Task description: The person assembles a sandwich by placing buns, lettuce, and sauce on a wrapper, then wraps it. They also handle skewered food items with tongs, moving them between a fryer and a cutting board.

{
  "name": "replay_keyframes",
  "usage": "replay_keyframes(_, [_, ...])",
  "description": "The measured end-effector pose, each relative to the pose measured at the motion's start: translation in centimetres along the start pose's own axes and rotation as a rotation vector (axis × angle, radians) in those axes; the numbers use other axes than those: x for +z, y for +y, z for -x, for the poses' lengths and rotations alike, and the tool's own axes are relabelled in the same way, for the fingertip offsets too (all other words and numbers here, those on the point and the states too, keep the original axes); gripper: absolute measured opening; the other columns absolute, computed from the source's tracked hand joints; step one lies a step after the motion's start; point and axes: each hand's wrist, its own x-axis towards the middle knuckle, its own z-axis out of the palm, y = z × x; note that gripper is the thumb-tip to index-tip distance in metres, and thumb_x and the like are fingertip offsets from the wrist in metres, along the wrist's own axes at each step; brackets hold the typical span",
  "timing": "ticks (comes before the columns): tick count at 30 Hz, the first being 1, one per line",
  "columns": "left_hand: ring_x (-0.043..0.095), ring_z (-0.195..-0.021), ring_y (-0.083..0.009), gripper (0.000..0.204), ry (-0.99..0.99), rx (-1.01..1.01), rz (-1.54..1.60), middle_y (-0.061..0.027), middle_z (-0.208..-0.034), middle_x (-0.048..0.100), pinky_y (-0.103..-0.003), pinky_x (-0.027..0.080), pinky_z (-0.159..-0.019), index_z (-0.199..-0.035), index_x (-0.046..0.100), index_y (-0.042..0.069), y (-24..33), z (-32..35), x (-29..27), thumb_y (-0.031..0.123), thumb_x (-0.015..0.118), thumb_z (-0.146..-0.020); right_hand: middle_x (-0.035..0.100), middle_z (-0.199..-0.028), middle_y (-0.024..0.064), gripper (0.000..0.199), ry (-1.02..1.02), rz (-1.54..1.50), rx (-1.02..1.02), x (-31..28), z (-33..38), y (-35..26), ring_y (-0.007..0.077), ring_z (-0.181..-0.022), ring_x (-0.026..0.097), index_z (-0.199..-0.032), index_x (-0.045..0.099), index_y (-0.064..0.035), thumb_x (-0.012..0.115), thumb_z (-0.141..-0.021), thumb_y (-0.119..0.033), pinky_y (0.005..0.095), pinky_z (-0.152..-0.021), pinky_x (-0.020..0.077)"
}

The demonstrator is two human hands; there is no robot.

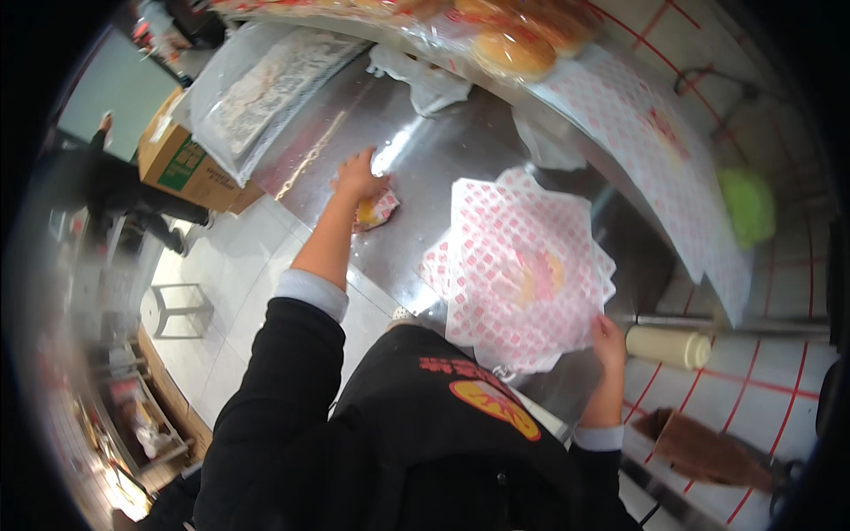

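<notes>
A brown-and-green cardboard box point(177, 164) stands left of the counter — a clear bun bag point(496, 35) lies above.

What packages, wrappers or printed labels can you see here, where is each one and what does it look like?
Cardboard box: left of the steel counter, brown with a green panel.
Wrapped item: under the left hand, red-and-white checked paper.
Stack of wrapping sheets: on the counter, right hand at its edge.
Bag of buns: top, clear plastic.
Squeeze bottle: right, cream.
</notes>
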Motion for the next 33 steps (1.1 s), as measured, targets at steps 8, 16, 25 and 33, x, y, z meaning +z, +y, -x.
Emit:
replay_keyframes(8, [0.063,-0.087,-0.018,0.055,-0.912,-0.034,0.882,-0.0067,-0.101,0.064,-0.032,0.054,-0.069,-0.108,0.06,0.007,-7.6,3.0,2.3,0.027,0.082,-0.062,0.052,-0.078,-0.0008,0.023,0.191,-0.386,-0.273,-0.9,-2.5,-6.8,0.0062,-0.061,0.048,-0.11,0.059,-0.0029,0.056,-0.09,-0.015,0.0202,-0.055,0.0405])
replay_keyframes(16, [0.06,-0.093,-0.0188,0.067,-0.43,-0.315,1.612,-0.0101,-0.1,0.06,-0.034,0.052,-0.08,-0.124,0.039,0.002,-8.8,15.1,3.8,0.005,0.074,-0.068,0.044,-0.125,0.0099,0.054,-0.465,-0.228,-0.75,21.1,5.9,-26.8,0.0196,-0.107,0.049,-0.133,0.041,-0.0104,0.061,-0.083,-0.01,0.0316,-0.078,0.0488])
replay_keyframes(25, [0.057,-0.105,-0.0209,0.048,-0.054,-0.607,2.1,-0.0114,-0.114,0.055,-0.035,0.051,-0.085,-0.128,0.036,0.007,-34.2,26.0,-9.6,0.017,0.059,-0.087,0.046,-0.125,0.0181,0.052,-0.997,-0.143,-1.02,44.2,24.3,-45.5,0.0282,-0.117,0.046,-0.121,0.05,-0.0026,0.07,-0.077,-0.023,0.0353,-0.098,0.0373])
replay_keyframes(33, [0.05,-0.118,-0.031,0.066,-0.057,-0.621,2.484,-0.0143,-0.131,0.047,-0.05,0.039,-0.099,-0.132,0.041,0.009,-54.4,24.2,-18.7,0.059,0.024,-0.093,0.048,-0.125,0.0145,0.043,-1.182,-0.455,-1.133,61.6,32.5,-60.3,0.0257,-0.116,0.047,-0.118,0.052,-0.0043,0.067,-0.079,-0.017,0.0333,-0.098,0.0376])
